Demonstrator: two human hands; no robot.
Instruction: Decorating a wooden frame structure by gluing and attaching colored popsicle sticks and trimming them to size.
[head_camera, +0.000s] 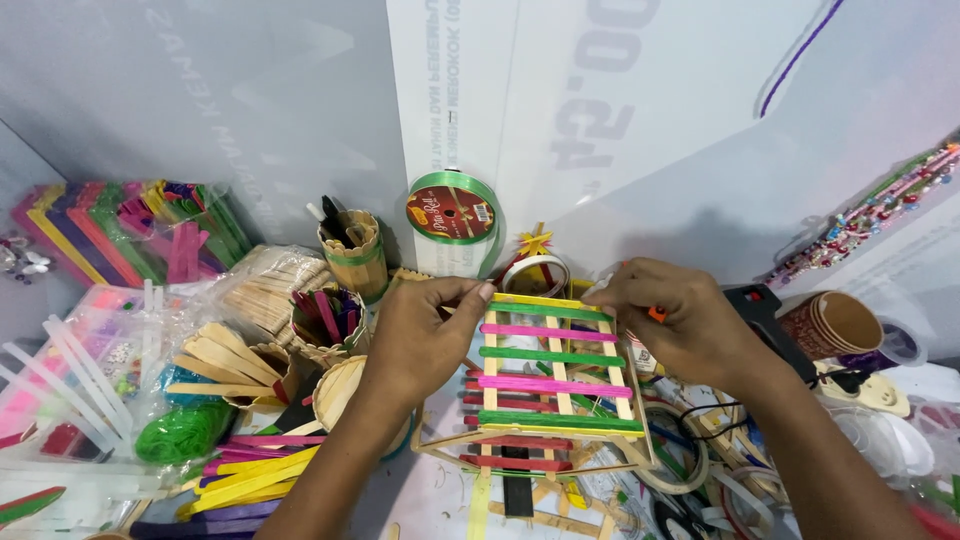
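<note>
A panel of craft sticks (553, 362), with green, pink and yellow slats laid across plain wooden rails, rests tilted on a stick frame (520, 455) holding red slats. My left hand (420, 335) pinches the panel's upper left corner. My right hand (680, 320) grips the upper right corner, with a small orange-tipped object (656, 313) tucked under its fingers. Both hands hold the panel's top edge.
Cups of craft sticks (330, 320) and a stick-wrapped pen cup (352, 250) stand left, beside loose coloured sticks (250, 470). A green ribbon spool (452, 212) leans on the white board. Stacked paper cups (835, 325), a black glue gun (760, 315) and tape rolls (680, 450) lie right.
</note>
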